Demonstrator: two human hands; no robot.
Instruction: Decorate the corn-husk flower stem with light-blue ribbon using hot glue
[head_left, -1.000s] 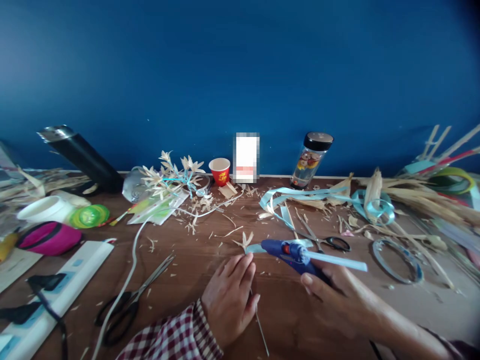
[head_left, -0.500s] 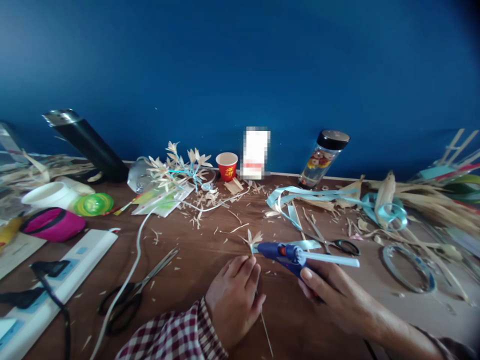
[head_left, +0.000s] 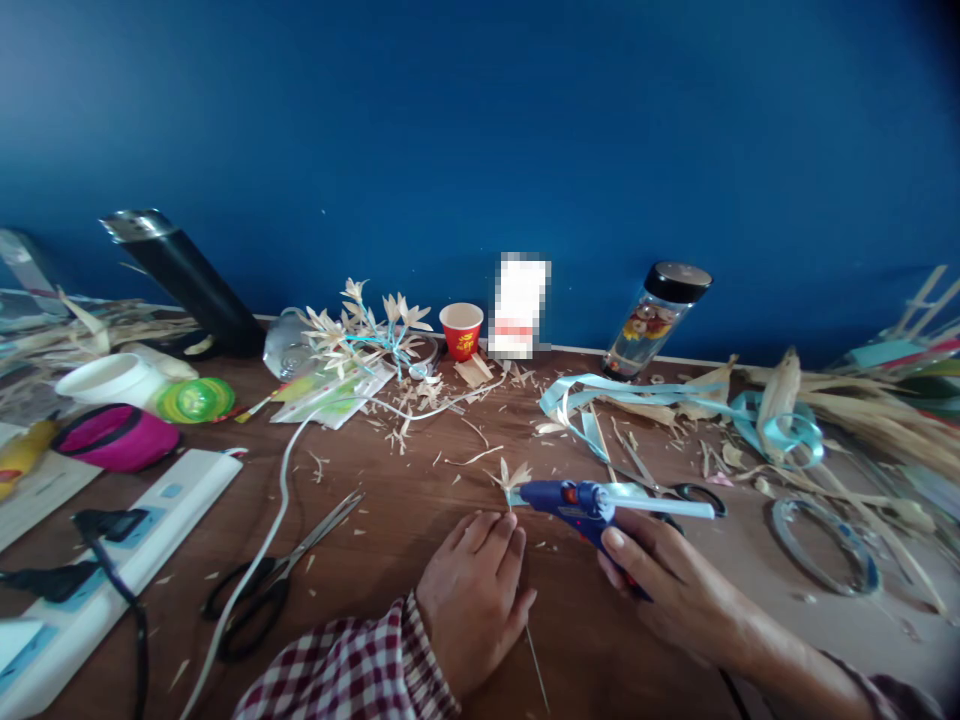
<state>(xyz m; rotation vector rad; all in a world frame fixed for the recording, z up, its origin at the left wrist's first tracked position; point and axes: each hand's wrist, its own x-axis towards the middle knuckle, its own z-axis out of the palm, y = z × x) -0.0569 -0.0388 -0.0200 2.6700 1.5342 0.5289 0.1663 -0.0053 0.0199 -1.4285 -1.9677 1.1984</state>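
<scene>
Low on the worktop (head_left: 390,530), my left hand (head_left: 476,590) lies with fingers closed together over a thin stem (head_left: 535,665), whose small husk flower (head_left: 513,474) sticks out just past my fingertips. My right hand (head_left: 660,585) is clamped on a blue glue gun (head_left: 574,498); its nozzle points at the flower, seemingly touching it. Black-handled scissors (head_left: 259,597) lie well off to the left.

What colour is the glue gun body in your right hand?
A dark blue plastic glue gun, pale glue stick at its back; head view.
</scene>
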